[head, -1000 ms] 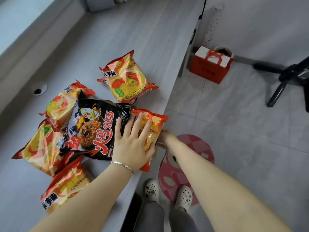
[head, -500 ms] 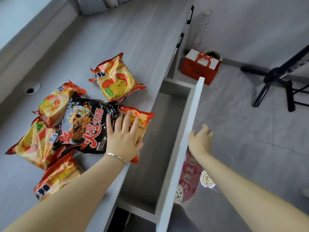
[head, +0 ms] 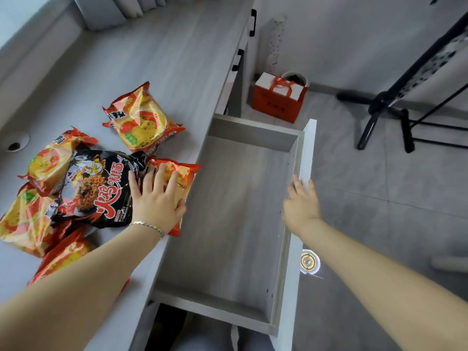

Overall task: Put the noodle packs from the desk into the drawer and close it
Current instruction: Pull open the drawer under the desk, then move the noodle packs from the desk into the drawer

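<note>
Several noodle packs lie on the grey desk (head: 162, 59). A black pack (head: 98, 186) sits in the middle of the heap, and an orange pack (head: 187, 171) lies at the desk's edge. My left hand (head: 157, 198) rests flat on both, fingers spread. Another orange pack (head: 141, 120) lies alone further back. More orange packs (head: 27, 219) are piled at the left. The drawer (head: 228, 211) stands pulled far out and holds nothing. My right hand (head: 301, 201) hovers at the inner side of the drawer's white front panel (head: 307, 153), fingers apart, holding nothing.
A red gift bag (head: 278, 102) stands on the floor beyond the drawer. A black stand (head: 395, 107) spreads its legs at the right. A cable hole (head: 15, 145) marks the desk's left side. A pale round object (head: 310, 262) lies on the floor by the drawer front.
The drawer went from closed to fully pulled out. My right hand moved from the drawer's front edge to just inside the front panel. My left hand stayed on the packs.
</note>
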`<state>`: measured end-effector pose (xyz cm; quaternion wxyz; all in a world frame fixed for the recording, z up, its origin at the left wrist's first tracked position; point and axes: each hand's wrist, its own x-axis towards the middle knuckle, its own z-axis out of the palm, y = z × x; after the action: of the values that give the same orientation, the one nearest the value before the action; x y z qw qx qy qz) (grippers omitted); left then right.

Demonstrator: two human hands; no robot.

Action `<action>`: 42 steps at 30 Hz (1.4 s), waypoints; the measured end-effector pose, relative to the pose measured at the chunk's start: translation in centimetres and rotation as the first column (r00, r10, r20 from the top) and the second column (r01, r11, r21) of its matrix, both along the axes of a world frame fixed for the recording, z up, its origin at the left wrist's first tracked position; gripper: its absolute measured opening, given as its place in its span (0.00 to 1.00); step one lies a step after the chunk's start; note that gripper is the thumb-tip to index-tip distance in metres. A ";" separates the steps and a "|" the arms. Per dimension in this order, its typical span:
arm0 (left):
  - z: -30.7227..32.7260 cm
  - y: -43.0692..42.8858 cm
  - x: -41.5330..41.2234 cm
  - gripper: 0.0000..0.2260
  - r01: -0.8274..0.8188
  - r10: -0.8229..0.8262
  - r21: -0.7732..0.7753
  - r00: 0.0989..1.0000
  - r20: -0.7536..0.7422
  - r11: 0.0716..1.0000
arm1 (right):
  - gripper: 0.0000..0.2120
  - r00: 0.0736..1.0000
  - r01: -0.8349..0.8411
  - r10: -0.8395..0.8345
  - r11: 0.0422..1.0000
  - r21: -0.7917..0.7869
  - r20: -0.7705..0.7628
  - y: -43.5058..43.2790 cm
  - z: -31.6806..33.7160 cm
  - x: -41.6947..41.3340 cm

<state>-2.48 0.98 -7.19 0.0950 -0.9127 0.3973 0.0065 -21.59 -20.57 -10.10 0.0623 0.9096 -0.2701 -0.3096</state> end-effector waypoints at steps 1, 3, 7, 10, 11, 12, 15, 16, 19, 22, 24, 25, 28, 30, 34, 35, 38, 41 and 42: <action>0.0 -0.1 -0.1 0.26 -0.006 0.006 -0.005 1.000 0.000 1.000 | 0.18 0.999 0.002 -0.003 1.000 -0.015 -0.032 -0.4 0.0 -0.5; 0.2 -0.3 -0.3 0.28 -0.018 0.018 -0.007 1.000 -0.014 1.000 | 0.18 0.996 0.027 -0.029 0.999 -0.033 -0.080 -1.0 0.0 -1.5; 0.4 -0.7 -0.4 0.29 -0.052 0.052 0.021 0.998 -0.035 0.998 | 0.20 0.978 0.098 -0.107 0.994 -0.057 -0.178 -2.0 0.3 -3.8; 0.6 -0.9 -0.3 0.28 -0.064 0.066 0.046 0.997 -0.033 0.997 | 0.25 0.950 0.146 -0.166 0.985 -0.093 -0.265 -2.6 0.6 -5.1; 0.7 -0.9 -0.2 0.28 -0.062 0.064 0.046 0.997 -0.043 0.997 | 0.26 0.941 0.153 -0.177 0.983 -0.103 -0.289 -2.6 0.8 -5.2; 0.9 -0.8 -0.1 0.28 -0.058 0.061 0.045 0.997 -0.057 0.997 | 0.26 0.935 0.149 -0.176 0.983 -0.110 -0.307 -2.5 1.0 -5.0; 1.7 -0.8 0.3 0.25 -0.080 0.081 0.011 0.986 -0.148 0.997 | 0.23 0.949 0.193 -0.192 0.981 -0.019 -0.251 -1.0 1.9 -2.5; 2.1 -0.9 0.4 0.23 -0.093 0.080 -0.060 0.978 -0.194 0.994 | 0.21 0.958 0.250 -0.237 0.966 0.066 -0.160 -0.3 2.3 -1.3; 3.7 0.2 1.5 0.21 -0.189 0.088 -0.331 0.951 -0.295 0.924 | 0.20 0.883 0.324 -0.438 0.831 0.452 0.172 3.4 4.0 4.4; 4.8 2.3 3.2 0.26 -0.277 0.195 -0.403 0.953 -0.233 0.872 | 0.29 0.679 0.255 -0.681 0.567 0.784 0.272 8.0 5.8 10.4; 4.9 3.6 4.4 0.36 -0.395 0.337 -0.292 0.913 -0.229 0.871 | 0.39 0.564 0.249 -0.805 0.377 0.892 0.183 10.6 6.0 13.8; 4.8 4.0 4.9 0.42 -0.462 0.407 -0.212 0.876 -0.258 0.861 | 0.43 0.530 0.270 -0.837 0.319 0.908 0.137 11.5 5.7 15.0; 4.6 5.0 6.5 0.53 -0.572 0.536 -0.021 0.780 -0.324 0.820 | 0.55 0.460 0.365 -0.887 0.239 0.900 0.048 14.0 4.5 17.2; 4.6 4.8 7.2 0.55 -0.612 0.572 0.016 0.729 -0.377 0.791 | 0.54 0.362 0.401 -0.932 0.180 0.898 0.025 14.5 4.0 17.3; 5.0 4.2 7.7 0.53 -0.631 0.593 0.027 0.712 -0.375 0.775 | 0.35 0.260 0.373 -0.965 0.071 0.925 -0.030 13.8 3.3 16.5; 5.2 4.2 7.6 0.52 -0.624 0.593 0.031 0.724 -0.353 0.780 | 0.32 0.244 0.352 -0.969 0.049 0.935 -0.041 13.5 3.2 16.1; 6.1 3.5 6.2 0.50 -0.594 0.562 0.008 0.756 -0.334 0.804 | 0.25 0.187 0.263 -0.978 -0.042 0.964 -0.093 12.2 3.5 14.7; 7.5 1.2 3.5 0.48 -0.489 0.432 -0.074 0.824 -0.367 0.869 | 0.17 0.178 0.138 -0.983 -0.010 0.990 -0.035 9.5 4.4 12.2; 7.9 0.1 2.2 0.48 -0.448 0.382 -0.095 0.840 -0.385 0.889 | 0.16 0.145 0.113 -0.989 0.031 0.993 0.014 8.3 4.5 11.1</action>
<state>-0.24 1.04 0.68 -0.0654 -0.9654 0.1987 0.1558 -10.49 -12.26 -5.59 -0.6874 0.5530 -0.4673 0.0579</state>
